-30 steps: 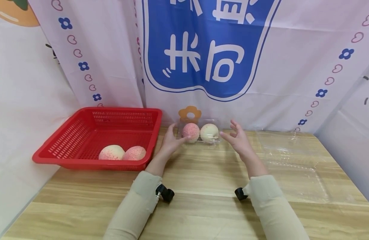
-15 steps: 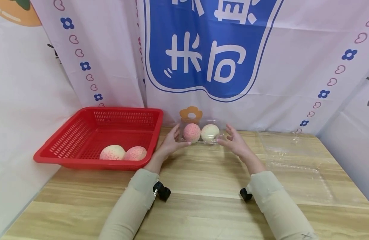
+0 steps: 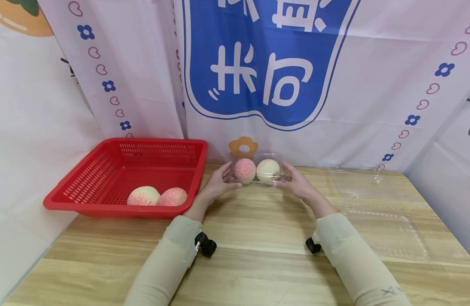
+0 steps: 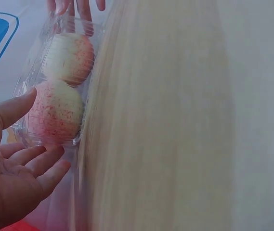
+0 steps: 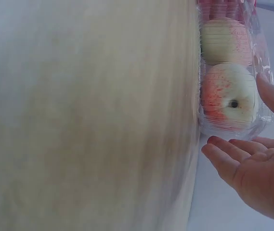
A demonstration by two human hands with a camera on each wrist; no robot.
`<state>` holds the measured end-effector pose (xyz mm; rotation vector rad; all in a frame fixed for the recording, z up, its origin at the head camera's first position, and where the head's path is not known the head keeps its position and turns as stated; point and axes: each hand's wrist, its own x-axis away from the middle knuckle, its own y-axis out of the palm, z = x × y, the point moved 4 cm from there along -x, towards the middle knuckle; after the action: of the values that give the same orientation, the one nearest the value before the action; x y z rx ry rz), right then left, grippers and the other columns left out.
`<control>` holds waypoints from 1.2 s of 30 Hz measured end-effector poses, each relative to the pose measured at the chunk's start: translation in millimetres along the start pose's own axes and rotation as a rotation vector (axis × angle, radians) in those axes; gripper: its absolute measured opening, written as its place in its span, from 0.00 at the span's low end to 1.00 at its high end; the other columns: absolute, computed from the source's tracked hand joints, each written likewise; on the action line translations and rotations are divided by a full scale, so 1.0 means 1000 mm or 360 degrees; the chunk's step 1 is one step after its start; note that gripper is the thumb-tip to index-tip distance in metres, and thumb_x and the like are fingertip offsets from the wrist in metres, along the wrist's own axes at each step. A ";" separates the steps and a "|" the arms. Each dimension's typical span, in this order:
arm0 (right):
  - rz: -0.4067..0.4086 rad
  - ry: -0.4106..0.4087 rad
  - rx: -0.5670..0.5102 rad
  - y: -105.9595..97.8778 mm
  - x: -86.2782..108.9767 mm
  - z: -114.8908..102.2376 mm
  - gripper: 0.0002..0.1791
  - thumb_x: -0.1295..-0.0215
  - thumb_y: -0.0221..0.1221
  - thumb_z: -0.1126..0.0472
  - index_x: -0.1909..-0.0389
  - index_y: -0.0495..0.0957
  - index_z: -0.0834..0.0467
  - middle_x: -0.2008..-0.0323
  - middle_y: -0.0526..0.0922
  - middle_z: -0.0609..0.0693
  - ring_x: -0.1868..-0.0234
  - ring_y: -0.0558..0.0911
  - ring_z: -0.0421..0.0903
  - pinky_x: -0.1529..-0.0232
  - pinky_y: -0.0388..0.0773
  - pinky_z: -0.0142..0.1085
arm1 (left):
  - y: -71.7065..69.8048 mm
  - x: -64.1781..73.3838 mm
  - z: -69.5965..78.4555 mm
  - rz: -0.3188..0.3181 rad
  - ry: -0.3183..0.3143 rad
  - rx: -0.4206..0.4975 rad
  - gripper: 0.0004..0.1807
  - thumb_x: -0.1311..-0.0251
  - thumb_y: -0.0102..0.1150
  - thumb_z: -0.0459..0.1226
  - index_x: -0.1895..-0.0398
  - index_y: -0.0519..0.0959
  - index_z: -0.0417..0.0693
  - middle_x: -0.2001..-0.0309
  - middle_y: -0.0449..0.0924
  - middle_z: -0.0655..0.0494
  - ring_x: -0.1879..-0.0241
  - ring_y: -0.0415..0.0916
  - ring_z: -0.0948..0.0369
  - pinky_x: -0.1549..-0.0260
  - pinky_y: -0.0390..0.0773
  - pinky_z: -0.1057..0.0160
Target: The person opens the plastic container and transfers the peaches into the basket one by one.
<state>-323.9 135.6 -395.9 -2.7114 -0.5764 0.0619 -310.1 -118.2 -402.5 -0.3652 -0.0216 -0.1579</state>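
A clear plastic box (image 3: 257, 156) stands at the back of the table in the head view. Inside it sit a pink peach-like ball (image 3: 244, 170) and a creamy one (image 3: 268, 170), side by side; the right wrist view shows a dark hole in the creamy ball. My left hand (image 3: 218, 185) is at the box's left end, thumb at its front, fingers extended. At the opposite end is my right hand (image 3: 298, 183), also with extended fingers and its thumb by the front edge. Whether every fingertip touches the plastic is hard to tell.
On the left a red basket (image 3: 194, 178) holds two more peach-like balls (image 3: 144, 196). An opened clear plastic box (image 3: 387, 229) lies at the right side of the wooden table (image 3: 257, 263). A printed cloth hangs right behind.
Both hands have come in closer to the box's ends, the right hand moving leftward most. The box and the balls stay about where they were.
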 end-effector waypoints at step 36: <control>0.0023 -0.0059 0.0259 -0.018 0.072 -0.027 0.50 0.35 0.65 0.61 0.23 0.44 0.66 0.23 0.46 0.67 0.28 0.61 0.69 0.33 0.67 0.55 | 0.017 0.054 0.032 -0.0116 0.0179 -0.0147 0.48 0.41 0.69 0.34 0.22 0.52 0.43 0.23 0.55 0.45 0.29 0.65 0.47 0.34 0.70 0.51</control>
<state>-262.1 170.3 -361.8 -2.5612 -0.5381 0.1563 -253.8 -98.8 -375.7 -0.4473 0.0837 -0.2516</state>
